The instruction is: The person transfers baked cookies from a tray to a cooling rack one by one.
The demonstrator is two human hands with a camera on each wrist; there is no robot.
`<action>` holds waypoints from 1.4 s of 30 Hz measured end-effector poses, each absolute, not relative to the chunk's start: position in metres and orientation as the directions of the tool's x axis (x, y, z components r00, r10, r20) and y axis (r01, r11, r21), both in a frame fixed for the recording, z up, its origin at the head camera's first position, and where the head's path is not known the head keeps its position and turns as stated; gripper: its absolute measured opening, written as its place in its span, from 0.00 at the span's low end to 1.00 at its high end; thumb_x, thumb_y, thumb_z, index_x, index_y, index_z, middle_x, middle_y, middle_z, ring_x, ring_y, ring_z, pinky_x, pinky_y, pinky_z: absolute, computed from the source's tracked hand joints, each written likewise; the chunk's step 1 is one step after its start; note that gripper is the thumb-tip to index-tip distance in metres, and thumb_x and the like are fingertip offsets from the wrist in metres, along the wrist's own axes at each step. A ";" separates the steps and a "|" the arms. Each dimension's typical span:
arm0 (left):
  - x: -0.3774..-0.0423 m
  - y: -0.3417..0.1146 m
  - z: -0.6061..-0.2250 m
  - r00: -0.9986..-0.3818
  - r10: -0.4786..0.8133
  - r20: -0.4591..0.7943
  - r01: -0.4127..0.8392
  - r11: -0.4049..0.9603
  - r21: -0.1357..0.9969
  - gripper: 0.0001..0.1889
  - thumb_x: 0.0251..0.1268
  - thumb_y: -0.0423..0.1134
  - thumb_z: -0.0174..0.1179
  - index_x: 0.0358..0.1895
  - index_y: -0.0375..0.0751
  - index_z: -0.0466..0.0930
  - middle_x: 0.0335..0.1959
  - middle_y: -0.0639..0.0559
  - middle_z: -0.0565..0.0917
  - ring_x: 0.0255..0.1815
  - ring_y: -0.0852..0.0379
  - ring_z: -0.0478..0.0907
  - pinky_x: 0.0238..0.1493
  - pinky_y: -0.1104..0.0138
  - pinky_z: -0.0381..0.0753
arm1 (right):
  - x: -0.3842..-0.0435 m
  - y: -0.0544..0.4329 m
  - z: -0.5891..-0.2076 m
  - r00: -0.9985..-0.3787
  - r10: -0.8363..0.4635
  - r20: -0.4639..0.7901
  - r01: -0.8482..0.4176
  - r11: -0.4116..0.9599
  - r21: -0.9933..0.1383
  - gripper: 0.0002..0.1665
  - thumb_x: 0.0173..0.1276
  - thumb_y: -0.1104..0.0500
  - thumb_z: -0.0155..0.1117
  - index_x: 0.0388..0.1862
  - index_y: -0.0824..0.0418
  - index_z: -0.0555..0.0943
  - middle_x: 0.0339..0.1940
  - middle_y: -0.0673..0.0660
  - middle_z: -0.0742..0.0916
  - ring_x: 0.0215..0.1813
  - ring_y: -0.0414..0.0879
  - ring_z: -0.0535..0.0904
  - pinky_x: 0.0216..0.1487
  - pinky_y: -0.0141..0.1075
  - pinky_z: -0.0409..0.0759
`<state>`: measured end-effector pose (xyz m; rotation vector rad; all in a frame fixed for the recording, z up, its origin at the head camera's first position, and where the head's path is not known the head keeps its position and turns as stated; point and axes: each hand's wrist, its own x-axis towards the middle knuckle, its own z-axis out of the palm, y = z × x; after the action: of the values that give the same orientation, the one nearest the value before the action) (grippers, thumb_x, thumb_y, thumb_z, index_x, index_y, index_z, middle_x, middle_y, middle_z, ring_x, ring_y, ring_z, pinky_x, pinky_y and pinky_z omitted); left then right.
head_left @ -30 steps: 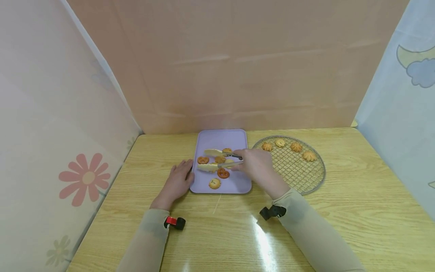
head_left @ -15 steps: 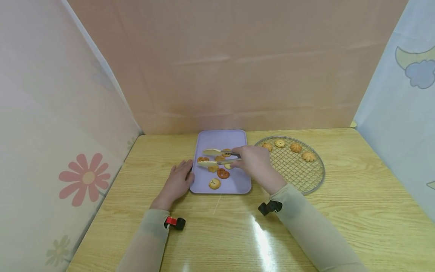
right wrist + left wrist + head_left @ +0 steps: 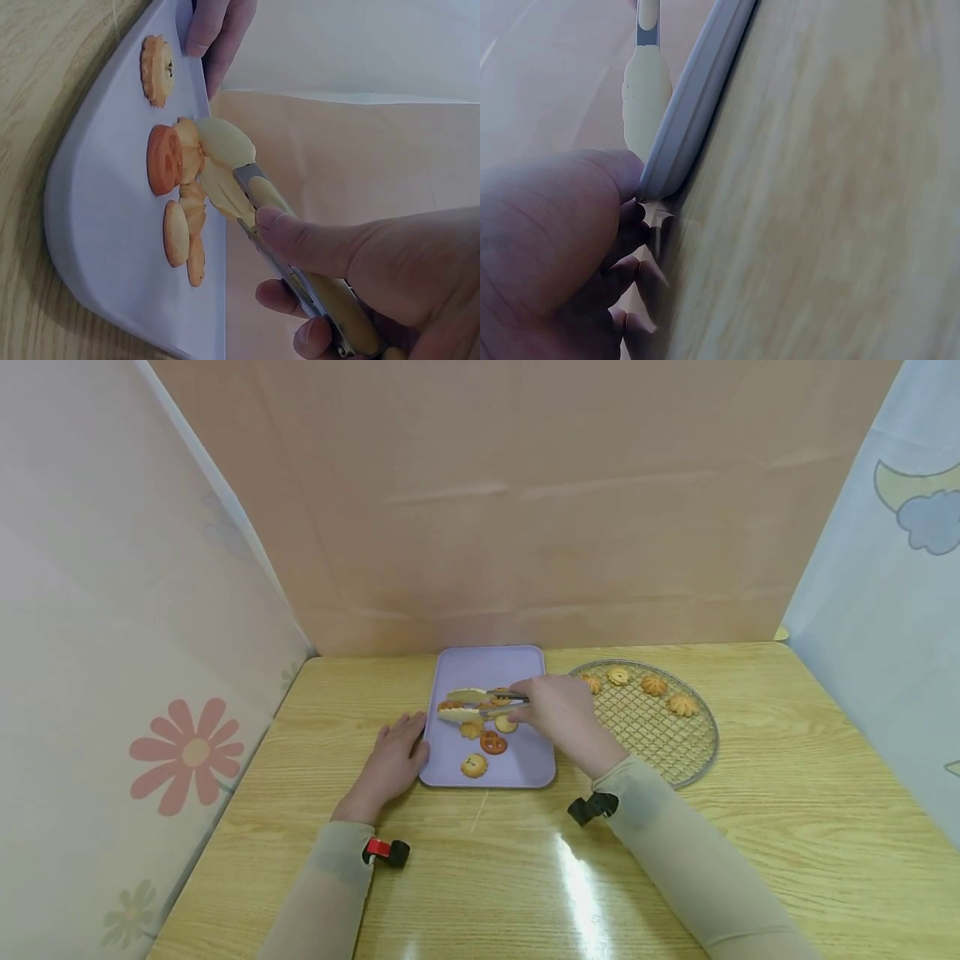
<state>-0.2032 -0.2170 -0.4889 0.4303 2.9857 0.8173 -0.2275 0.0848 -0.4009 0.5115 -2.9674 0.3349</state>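
Note:
My right hand [image 3: 561, 710] holds a pair of tongs [image 3: 289, 247] with cream scalloped tips, thumb on one arm and fingers on the other. Its tips hover over the far-left cookies on the lilac tray [image 3: 491, 664], overlapping a pretzel-shaped cookie [image 3: 448, 705] in the head view. Close below the tips lie a flower-shaped cookie [image 3: 470, 729], a pale round cookie [image 3: 506, 724] and a second pretzel-shaped cookie [image 3: 492, 742]. Nearer the tray's front is a round scalloped cookie [image 3: 474, 766]. My left hand [image 3: 392, 756] rests on the table at the tray's left edge, thumb against the rim.
A round wire rack [image 3: 652, 735] stands right of the tray, partly behind my right hand. Several cookies, among them a swirled cookie [image 3: 682, 705], line its far edge. The wood-grain table [image 3: 480, 877] ends at a brown backdrop, with pale printed sheets on both sides.
My right hand has moved slightly away from me and left, and the near tong tip has risen toward the far one, narrowing the gap. The left hand has stayed put.

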 end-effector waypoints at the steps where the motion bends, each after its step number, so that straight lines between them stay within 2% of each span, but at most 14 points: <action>1: -0.203 -0.217 -0.489 -0.962 0.267 0.055 0.258 0.825 0.503 0.31 0.88 0.41 0.54 0.85 0.31 0.64 0.85 0.37 0.68 0.89 0.36 0.56 0.88 0.38 0.44 | -0.228 0.085 -0.402 -0.938 -0.314 0.147 -0.339 0.920 -0.199 0.28 0.66 0.41 0.84 0.64 0.45 0.92 0.53 0.53 0.95 0.43 0.51 0.92 0.30 0.43 0.80; 9: -0.203 -0.216 -0.488 -0.962 0.269 0.039 0.252 0.826 0.505 0.32 0.88 0.42 0.53 0.86 0.32 0.63 0.86 0.38 0.66 0.90 0.37 0.54 0.88 0.39 0.42 | -0.231 0.086 -0.403 -0.945 -0.295 0.140 -0.319 0.928 -0.193 0.29 0.66 0.41 0.84 0.65 0.44 0.92 0.54 0.53 0.95 0.47 0.52 0.92 0.32 0.43 0.81; 18: -0.203 -0.215 -0.488 -0.961 0.270 0.063 0.265 0.827 0.495 0.31 0.88 0.40 0.54 0.85 0.31 0.64 0.85 0.36 0.68 0.89 0.35 0.56 0.88 0.37 0.44 | -0.231 0.086 -0.401 -0.945 -0.295 0.140 -0.318 0.931 -0.182 0.28 0.66 0.40 0.84 0.65 0.43 0.92 0.54 0.53 0.95 0.46 0.52 0.92 0.30 0.44 0.81; 24: -0.203 -0.215 -0.485 -0.959 0.273 0.072 0.271 0.818 0.507 0.31 0.87 0.39 0.54 0.85 0.30 0.65 0.84 0.35 0.69 0.88 0.34 0.57 0.88 0.36 0.45 | -0.230 0.086 -0.401 -0.947 -0.289 0.141 -0.312 0.933 -0.179 0.29 0.67 0.40 0.84 0.65 0.43 0.92 0.54 0.53 0.95 0.43 0.50 0.91 0.29 0.42 0.79; 31: -0.205 -0.219 -0.495 -0.949 0.280 0.141 0.312 0.793 0.523 0.31 0.86 0.41 0.53 0.83 0.28 0.67 0.82 0.32 0.71 0.87 0.32 0.59 0.87 0.35 0.46 | -0.228 0.088 -0.403 -0.942 -0.270 0.198 -0.307 0.932 -0.194 0.26 0.65 0.39 0.84 0.61 0.42 0.93 0.46 0.52 0.96 0.34 0.48 0.87 0.26 0.42 0.77; 42: -0.204 -0.220 -0.496 -0.947 0.286 0.143 0.317 0.778 0.543 0.31 0.85 0.40 0.55 0.83 0.28 0.67 0.82 0.32 0.71 0.87 0.31 0.59 0.85 0.32 0.47 | -0.222 0.096 -0.401 -0.936 -0.247 0.252 -0.302 0.930 -0.210 0.28 0.64 0.38 0.85 0.61 0.42 0.93 0.42 0.52 0.96 0.31 0.49 0.86 0.26 0.44 0.77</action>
<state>-0.2039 -0.2196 -0.4961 0.5108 3.0118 0.9340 -0.2218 0.0962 -0.4010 0.4127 -2.8660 0.3633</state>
